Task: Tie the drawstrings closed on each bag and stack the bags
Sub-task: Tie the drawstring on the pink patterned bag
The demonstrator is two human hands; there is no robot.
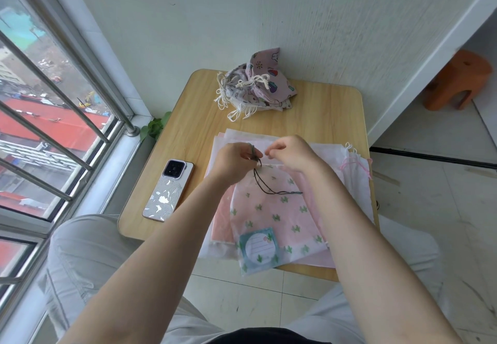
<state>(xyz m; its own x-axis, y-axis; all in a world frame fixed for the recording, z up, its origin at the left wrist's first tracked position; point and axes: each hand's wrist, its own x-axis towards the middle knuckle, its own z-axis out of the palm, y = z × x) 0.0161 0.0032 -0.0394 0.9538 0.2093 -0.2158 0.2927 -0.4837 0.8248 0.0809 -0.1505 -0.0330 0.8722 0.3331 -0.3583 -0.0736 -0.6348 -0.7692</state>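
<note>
Head view: cactus bag (271, 217) lengthwise, mouth away; left hand (231, 159) grip pinching drawstring (265, 186), right hand (291, 154) likewise.

My 2 forearms are bare, no sleeves in view. Left hand (234, 160) and right hand (293, 154): no rings, no watch. Light grey trousers (88, 257), black top (258, 337).

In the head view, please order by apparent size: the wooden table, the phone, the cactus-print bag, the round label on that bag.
1. wooden table
2. cactus-print bag
3. phone
4. round label

The phone and the label look fairly close in size, so that pair is less sure.
</note>
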